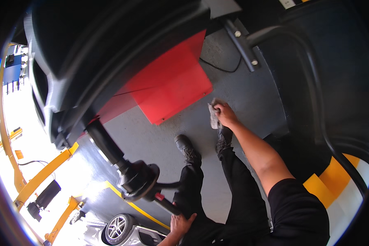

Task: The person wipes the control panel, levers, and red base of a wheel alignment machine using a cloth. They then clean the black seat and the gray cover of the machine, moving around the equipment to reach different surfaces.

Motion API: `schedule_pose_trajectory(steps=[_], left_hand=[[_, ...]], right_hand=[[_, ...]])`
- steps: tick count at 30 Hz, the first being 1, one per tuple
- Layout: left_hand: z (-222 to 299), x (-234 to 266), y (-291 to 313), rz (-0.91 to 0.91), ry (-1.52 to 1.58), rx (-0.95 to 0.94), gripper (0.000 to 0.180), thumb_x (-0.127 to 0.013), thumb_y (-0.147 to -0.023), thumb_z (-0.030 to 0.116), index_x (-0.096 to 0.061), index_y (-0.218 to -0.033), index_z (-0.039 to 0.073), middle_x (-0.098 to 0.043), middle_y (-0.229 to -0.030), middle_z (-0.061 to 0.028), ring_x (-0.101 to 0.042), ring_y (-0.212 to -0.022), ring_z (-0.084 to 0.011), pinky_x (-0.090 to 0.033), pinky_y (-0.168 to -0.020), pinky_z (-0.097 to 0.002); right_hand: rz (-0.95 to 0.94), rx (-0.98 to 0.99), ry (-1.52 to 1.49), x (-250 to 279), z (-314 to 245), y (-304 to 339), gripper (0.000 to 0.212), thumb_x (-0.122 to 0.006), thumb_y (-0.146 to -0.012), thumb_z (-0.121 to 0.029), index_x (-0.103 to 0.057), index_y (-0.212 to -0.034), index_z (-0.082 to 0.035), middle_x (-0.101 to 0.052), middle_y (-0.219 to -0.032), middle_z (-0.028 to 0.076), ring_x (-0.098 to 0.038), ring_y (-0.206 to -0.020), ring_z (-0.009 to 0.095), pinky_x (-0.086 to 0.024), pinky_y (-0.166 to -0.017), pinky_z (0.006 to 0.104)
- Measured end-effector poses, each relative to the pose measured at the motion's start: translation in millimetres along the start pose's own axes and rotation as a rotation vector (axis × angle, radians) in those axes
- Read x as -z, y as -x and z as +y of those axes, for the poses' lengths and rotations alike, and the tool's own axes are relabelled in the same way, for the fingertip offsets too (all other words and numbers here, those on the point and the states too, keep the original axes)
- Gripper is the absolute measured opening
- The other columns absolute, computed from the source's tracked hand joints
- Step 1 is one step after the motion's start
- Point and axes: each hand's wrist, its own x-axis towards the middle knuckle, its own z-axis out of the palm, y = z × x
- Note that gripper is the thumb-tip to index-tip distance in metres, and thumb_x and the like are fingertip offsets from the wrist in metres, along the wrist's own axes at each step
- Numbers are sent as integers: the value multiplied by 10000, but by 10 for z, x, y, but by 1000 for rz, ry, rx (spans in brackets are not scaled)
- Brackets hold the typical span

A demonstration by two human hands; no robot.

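Note:
My right hand (224,115) is closed around a crumpled greyish rag (214,117), held low in front of my right boot. At the lower middle, my left hand (181,224) is at the end of a black shaft (168,205), with the thumb out to the side and a fingertip showing past the shaft. Its other fingers are mostly hidden. The shaft carries a dark round flange (141,180) and juts from a machine with a red cabinet (176,82) and a large black upper body (123,41).
A black tubular frame (311,74) curves along the right, near a grey bar (240,45). A thin cable (221,69) lies on the grey floor. Yellow lift arms (45,176) and a silver car's wheel (119,227) are at left. My boots (184,143) stand below the cabinet.

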Motion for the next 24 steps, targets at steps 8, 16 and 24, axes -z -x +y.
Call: schedule_pose_trajectory(steps=[8, 16, 24], left_hand=[[82, 230, -409, 80, 226, 13, 1223, -823, -804, 515, -104, -1598, -76, -372, -1503, -380, -414, -1409, -500, -405, -1140, -495], [100, 239, -638, 106, 245, 32, 1215, -827, -801, 503, -109, -1599, -67, -370, -1505, -374, -411, -1410, -497, -398, -1143, -498], [22, 91, -702, 89, 290, 72, 1207, -830, -798, 490, -114, -1600, -57, -368, -1508, -368, -408, -1412, -493, -392, -1147, -501]], right_hand=[[-125, 92, -84, -1330, -961, -1083, 232, -592, -964, -209, -761, -1122, -225, -542, -1423, 154, -623, -1242, 332, -545, -1005, 453], [97, 399, -9, -2783, -1583, -1780, 307, -579, -1007, -259, -686, -1293, -225, -537, -1390, 133, -592, -1235, 364, -526, -1055, 468], [227, 175, -257, -1245, -269, -2493, 377, -595, -1008, -334, -603, -1251, -46, -677, -1207, 175, -687, -1055, 319, -547, -928, 416]])
